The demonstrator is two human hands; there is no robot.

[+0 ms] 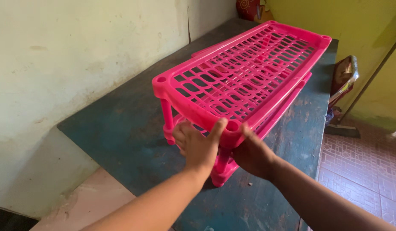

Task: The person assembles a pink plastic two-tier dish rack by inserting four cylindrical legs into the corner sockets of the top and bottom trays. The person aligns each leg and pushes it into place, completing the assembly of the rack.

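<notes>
Nearest the camera, two bare forearms reach forward and meet at the near corner of a pink plastic rack (245, 72) that stands on a worn dark-blue tabletop (121, 128). The left hand (198, 145) is closed on that corner, thumb over the top rim of the upper shelf and fingers curled beneath it; the right hand (251, 155) grips lower, around the corner post (223, 160) just under the socket, with its fingers hidden behind the post. The rack has two slotted shelves joined by short posts, and its lower tier rests on the tabletop near the front edge. Its long axis runs away from the camera and to the right, from the held corner toward the yellow wall (335, 17), and the top shelf appears slightly tilted, the near end lower than the far one. To seat this corner well, I judge it best to keep the post upright under its socket and press straight down with the left hand while the right steadies the post, since a sideways push could rack the frame or pop the other posts loose. A broom (343, 81) leans beyond the tabletop's right edge, above a red tiled floor (360, 167).
</notes>
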